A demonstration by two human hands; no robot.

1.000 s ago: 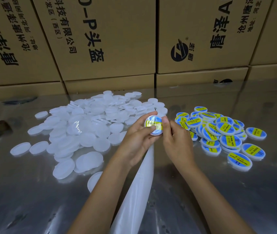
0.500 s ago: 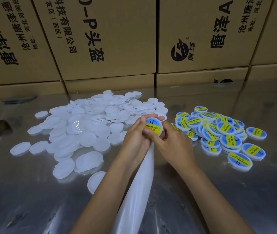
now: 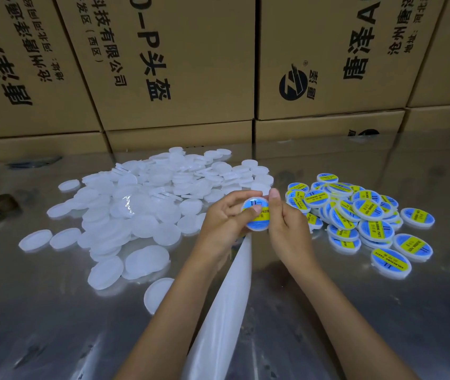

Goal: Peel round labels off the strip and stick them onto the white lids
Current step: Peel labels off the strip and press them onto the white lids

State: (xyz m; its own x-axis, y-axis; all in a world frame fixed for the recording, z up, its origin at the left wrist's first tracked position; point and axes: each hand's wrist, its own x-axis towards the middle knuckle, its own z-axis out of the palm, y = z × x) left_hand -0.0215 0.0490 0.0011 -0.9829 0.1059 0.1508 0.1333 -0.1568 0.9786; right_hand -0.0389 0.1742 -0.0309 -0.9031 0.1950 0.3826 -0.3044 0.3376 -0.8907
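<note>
While the left hand (image 3: 225, 219) grips a labelled lid (image 3: 256, 218), the right hand (image 3: 286, 224) pinches its edge, above the strip (image 3: 226, 305).

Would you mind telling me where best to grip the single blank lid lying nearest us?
Pinch the blank lid by its rim from above. It lies flat and alone on the table, so its left edge is open; the left forearm covers its right side.

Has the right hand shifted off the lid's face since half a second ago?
Yes. The right hand has drawn back right, toward the labelled lids pile, and now holds only the edge of the labelled lid, whose face shows.
</note>
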